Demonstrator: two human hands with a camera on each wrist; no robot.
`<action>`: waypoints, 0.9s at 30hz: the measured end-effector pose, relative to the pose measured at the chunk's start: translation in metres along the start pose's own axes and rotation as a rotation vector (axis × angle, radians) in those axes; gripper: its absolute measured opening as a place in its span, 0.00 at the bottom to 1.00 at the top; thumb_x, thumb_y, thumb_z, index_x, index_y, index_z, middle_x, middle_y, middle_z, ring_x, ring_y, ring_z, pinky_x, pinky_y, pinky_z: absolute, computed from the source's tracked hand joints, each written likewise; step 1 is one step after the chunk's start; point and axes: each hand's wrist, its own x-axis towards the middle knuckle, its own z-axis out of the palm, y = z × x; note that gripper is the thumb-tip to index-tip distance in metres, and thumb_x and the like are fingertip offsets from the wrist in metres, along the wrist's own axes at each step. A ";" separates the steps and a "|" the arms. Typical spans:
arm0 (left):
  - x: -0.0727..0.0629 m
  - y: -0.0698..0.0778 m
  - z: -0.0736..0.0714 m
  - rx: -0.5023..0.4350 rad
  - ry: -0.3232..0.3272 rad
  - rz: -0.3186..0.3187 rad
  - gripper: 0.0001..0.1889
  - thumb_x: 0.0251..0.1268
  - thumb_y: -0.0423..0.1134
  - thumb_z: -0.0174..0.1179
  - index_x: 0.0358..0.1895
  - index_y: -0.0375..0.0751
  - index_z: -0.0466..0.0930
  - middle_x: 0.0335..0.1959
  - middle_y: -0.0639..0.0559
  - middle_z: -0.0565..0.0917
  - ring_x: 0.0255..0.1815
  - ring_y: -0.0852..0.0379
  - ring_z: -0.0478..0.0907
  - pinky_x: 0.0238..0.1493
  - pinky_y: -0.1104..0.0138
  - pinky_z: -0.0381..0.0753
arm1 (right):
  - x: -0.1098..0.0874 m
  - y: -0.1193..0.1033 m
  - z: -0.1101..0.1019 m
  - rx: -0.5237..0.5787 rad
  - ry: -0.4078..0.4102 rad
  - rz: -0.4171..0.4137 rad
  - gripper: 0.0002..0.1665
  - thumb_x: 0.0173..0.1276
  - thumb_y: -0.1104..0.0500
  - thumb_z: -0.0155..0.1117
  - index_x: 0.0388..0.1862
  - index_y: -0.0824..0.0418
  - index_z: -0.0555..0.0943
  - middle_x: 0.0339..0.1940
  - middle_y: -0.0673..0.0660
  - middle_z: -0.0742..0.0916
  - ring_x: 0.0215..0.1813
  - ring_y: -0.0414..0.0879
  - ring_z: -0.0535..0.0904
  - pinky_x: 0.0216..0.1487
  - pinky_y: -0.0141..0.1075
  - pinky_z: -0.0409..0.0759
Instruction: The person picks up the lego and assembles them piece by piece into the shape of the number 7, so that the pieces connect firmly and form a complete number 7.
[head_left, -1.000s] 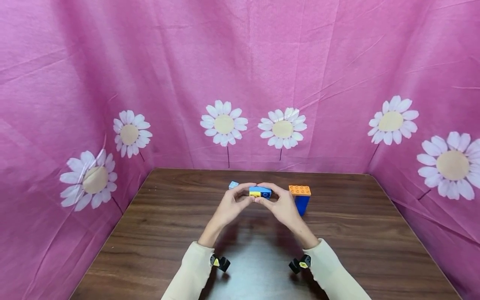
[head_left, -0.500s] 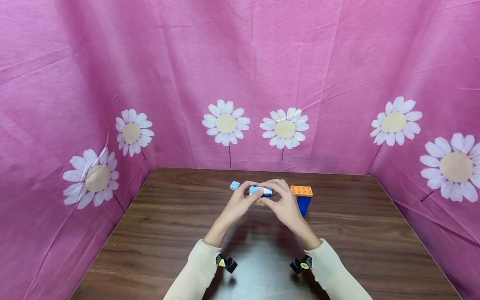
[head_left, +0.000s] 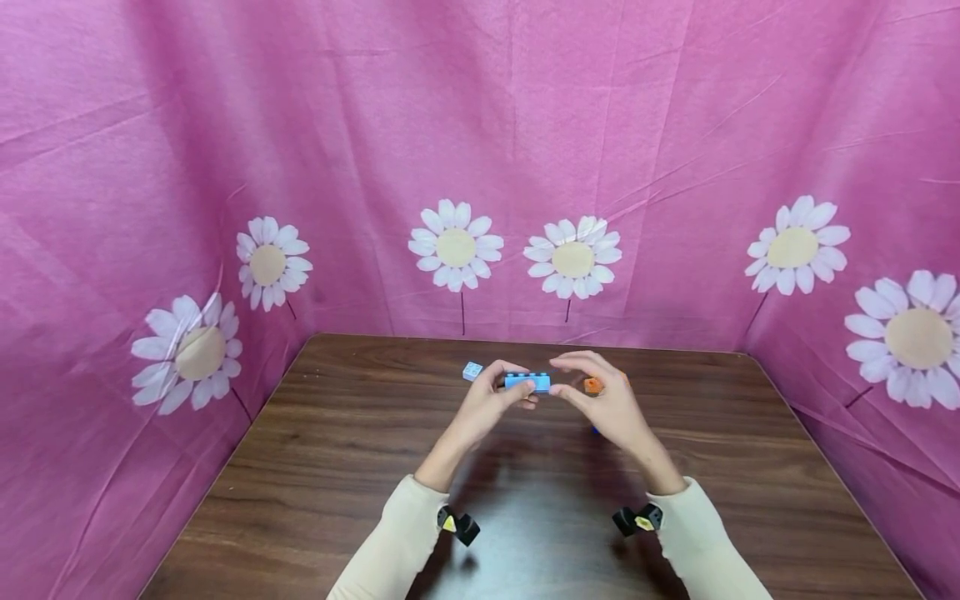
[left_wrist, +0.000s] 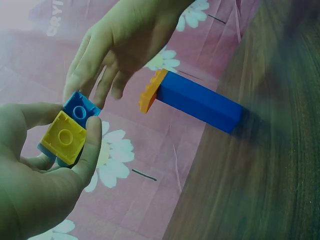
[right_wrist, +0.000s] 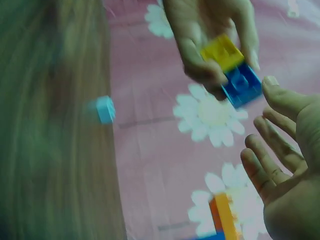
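Note:
My left hand (head_left: 480,407) pinches a small stack of toy building bricks above the table. A blue brick (head_left: 527,383) lies lengthwise on top, studs up. From below, in the left wrist view, a yellow brick (left_wrist: 64,137) shows its hollow underside beside the hollow blue end (left_wrist: 80,108). The right hand (head_left: 609,407) holds nothing; its thumb and fingers are spread apart. In the right wrist view its thumb tip is right at the corner of the blue brick (right_wrist: 243,86).
Behind the right hand stands a blue tower (left_wrist: 200,102) topped by an orange brick (left_wrist: 153,91), mostly hidden in the head view. A light blue brick (head_left: 472,371) lies at the back of the wooden table (head_left: 337,467). Pink flowered cloth (head_left: 360,167) surrounds the table's back and sides.
The brick stack has been turned so the blue studs face up and the yellow is out of head view. My right hand has let go and moved right, in front of the tower.

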 end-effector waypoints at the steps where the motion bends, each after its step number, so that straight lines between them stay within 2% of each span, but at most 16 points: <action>1: 0.000 0.000 0.000 0.000 0.003 0.000 0.18 0.77 0.29 0.62 0.62 0.23 0.73 0.44 0.44 0.85 0.39 0.57 0.89 0.52 0.61 0.91 | 0.000 0.001 -0.005 -0.020 0.012 0.017 0.22 0.65 0.67 0.79 0.58 0.55 0.89 0.57 0.55 0.89 0.57 0.40 0.82 0.51 0.29 0.83; 5: 0.000 0.001 0.000 0.000 0.010 0.000 0.19 0.75 0.28 0.63 0.62 0.22 0.73 0.42 0.46 0.85 0.38 0.57 0.89 0.50 0.62 0.91 | 0.000 0.009 -0.026 -0.119 0.028 0.102 0.20 0.68 0.62 0.78 0.59 0.54 0.89 0.59 0.54 0.90 0.62 0.43 0.78 0.63 0.33 0.75; 8: 0.001 0.001 0.000 0.003 0.016 0.008 0.18 0.74 0.27 0.63 0.61 0.23 0.74 0.42 0.46 0.84 0.37 0.58 0.89 0.49 0.63 0.92 | -0.002 0.020 -0.040 -0.173 -0.001 0.152 0.22 0.69 0.59 0.78 0.62 0.55 0.87 0.63 0.57 0.88 0.68 0.49 0.74 0.69 0.47 0.70; 12: 0.002 0.000 -0.001 0.032 0.027 0.014 0.18 0.72 0.27 0.64 0.61 0.24 0.75 0.43 0.45 0.84 0.38 0.56 0.89 0.52 0.58 0.92 | -0.008 0.033 -0.056 -0.210 -0.111 0.231 0.31 0.70 0.54 0.78 0.70 0.56 0.81 0.72 0.62 0.81 0.75 0.61 0.68 0.72 0.68 0.67; 14: 0.004 0.000 0.000 0.046 0.032 0.015 0.18 0.72 0.28 0.65 0.61 0.26 0.76 0.44 0.44 0.84 0.39 0.55 0.89 0.54 0.54 0.91 | -0.012 0.038 -0.062 -0.225 -0.182 0.276 0.36 0.70 0.52 0.78 0.74 0.57 0.77 0.76 0.64 0.78 0.76 0.65 0.68 0.72 0.72 0.67; 17: 0.006 -0.001 0.002 0.062 0.039 0.018 0.18 0.71 0.29 0.67 0.60 0.29 0.78 0.45 0.45 0.83 0.37 0.55 0.87 0.52 0.57 0.91 | -0.017 0.045 -0.065 -0.248 -0.246 0.315 0.39 0.71 0.52 0.77 0.77 0.59 0.74 0.76 0.66 0.78 0.72 0.66 0.74 0.69 0.67 0.74; 20: 0.010 -0.002 0.006 0.077 0.043 0.021 0.18 0.69 0.29 0.69 0.60 0.32 0.79 0.47 0.47 0.83 0.37 0.58 0.86 0.48 0.64 0.90 | -0.021 0.052 -0.066 -0.243 -0.248 0.336 0.35 0.74 0.53 0.74 0.75 0.61 0.76 0.69 0.67 0.83 0.61 0.60 0.83 0.61 0.50 0.84; 23: 0.013 -0.002 0.011 0.085 0.040 0.023 0.19 0.68 0.29 0.70 0.60 0.33 0.81 0.49 0.46 0.84 0.39 0.59 0.85 0.47 0.66 0.90 | -0.024 0.058 -0.065 -0.212 -0.223 0.348 0.28 0.75 0.55 0.72 0.70 0.61 0.79 0.59 0.65 0.87 0.51 0.52 0.84 0.50 0.34 0.84; 27: 0.020 -0.002 0.017 0.121 0.035 0.032 0.20 0.67 0.31 0.71 0.61 0.33 0.82 0.51 0.44 0.85 0.42 0.60 0.83 0.47 0.68 0.88 | -0.025 0.063 -0.063 -0.186 -0.191 0.331 0.23 0.75 0.57 0.73 0.66 0.60 0.82 0.53 0.62 0.89 0.45 0.46 0.82 0.45 0.28 0.82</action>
